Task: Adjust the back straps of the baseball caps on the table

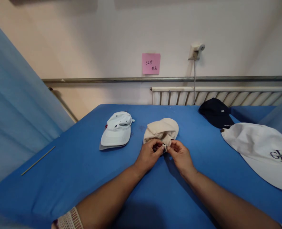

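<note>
A beige cap (161,130) lies on the blue table (83,165) in the middle, its back facing me. Both hands meet at its rear strap and small buckle (164,147). My left hand (149,155) pinches the strap from the left with fingers curled. My right hand (180,155) pinches it from the right, thumb and forefinger pressed together. The strap's end is partly hidden by my fingers.
A white cap (117,130) lies left of the beige one. A dark navy cap (216,113) sits at the back right, and a large white cap with a logo (260,149) lies at the right edge. A thin stick (38,160) rests at the left. A radiator (222,97) and a pink note (151,63) are on the wall.
</note>
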A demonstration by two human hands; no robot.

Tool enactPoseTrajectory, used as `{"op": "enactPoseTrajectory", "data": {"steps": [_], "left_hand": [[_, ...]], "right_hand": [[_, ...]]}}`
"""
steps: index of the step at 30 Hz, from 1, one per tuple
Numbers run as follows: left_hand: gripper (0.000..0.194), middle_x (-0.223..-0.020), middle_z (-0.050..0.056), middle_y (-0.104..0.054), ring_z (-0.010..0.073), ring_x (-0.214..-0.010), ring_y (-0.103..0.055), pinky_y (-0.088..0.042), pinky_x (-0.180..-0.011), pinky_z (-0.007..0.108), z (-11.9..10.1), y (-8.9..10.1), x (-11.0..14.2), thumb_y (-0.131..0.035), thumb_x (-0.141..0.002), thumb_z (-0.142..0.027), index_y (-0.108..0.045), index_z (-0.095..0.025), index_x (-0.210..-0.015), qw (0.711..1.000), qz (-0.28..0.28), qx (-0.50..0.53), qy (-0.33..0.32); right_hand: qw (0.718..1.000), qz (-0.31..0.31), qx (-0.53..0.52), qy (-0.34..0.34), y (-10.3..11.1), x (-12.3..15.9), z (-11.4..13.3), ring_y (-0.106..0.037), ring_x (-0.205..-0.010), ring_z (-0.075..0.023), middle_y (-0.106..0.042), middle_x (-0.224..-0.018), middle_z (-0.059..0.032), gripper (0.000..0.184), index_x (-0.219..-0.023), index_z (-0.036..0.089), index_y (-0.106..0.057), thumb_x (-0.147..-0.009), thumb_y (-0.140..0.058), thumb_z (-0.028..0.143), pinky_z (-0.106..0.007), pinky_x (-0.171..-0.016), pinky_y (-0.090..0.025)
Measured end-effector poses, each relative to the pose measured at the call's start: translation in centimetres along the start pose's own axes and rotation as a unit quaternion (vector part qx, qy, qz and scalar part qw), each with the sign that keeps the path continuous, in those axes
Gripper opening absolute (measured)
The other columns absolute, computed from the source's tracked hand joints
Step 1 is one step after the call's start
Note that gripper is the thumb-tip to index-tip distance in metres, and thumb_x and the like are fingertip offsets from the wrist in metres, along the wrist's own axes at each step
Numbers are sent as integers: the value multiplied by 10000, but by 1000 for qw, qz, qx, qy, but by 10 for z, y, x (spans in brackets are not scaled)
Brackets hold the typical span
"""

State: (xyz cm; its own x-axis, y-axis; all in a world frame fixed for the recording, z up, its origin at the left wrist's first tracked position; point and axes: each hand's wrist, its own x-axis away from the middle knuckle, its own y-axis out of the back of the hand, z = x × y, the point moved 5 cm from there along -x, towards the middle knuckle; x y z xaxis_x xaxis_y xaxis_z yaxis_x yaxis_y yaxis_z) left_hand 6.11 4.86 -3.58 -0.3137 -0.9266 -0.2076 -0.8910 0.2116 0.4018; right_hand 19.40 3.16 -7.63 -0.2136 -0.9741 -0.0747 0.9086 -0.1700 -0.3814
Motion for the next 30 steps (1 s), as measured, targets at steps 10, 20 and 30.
{"op": "enactPoseTrajectory", "data": {"steps": [10, 20, 30], "left_hand": [[165, -772, 29, -670, 134, -672, -603, -487, -622, 243, 8, 2, -4, -642, -761, -258, -681, -137, -866, 998, -11, 44, 42], [157, -659, 8, -638, 96, -575, -571, -475, -560, 216, 21, 0, -7, -705, -703, -251, -632, -125, -764, 987, -20, 133, 87], [182, -676, 23, -654, 99, -597, -584, -491, -576, 222, 24, 1, -7, -758, -646, -233, -651, -119, -739, 979, -22, 176, 103]], "right_hand": [[999, 7, 31, 4, 0, 0, 0, -575, -700, -150, -647, -750, 10, 229, -836, 219, -629, -671, -752, 320, -280, -662, -444], [999, 18, 50, 4, -2, 3, 2, -585, -702, -150, -659, -765, 4, 248, -846, 208, -638, -679, -756, 349, -273, -658, -442], [998, 27, 58, 3, 0, 1, -2, -596, -695, -157, -669, -779, -2, 237, -847, 215, -642, -676, -754, 336, -275, -642, -452]]}}
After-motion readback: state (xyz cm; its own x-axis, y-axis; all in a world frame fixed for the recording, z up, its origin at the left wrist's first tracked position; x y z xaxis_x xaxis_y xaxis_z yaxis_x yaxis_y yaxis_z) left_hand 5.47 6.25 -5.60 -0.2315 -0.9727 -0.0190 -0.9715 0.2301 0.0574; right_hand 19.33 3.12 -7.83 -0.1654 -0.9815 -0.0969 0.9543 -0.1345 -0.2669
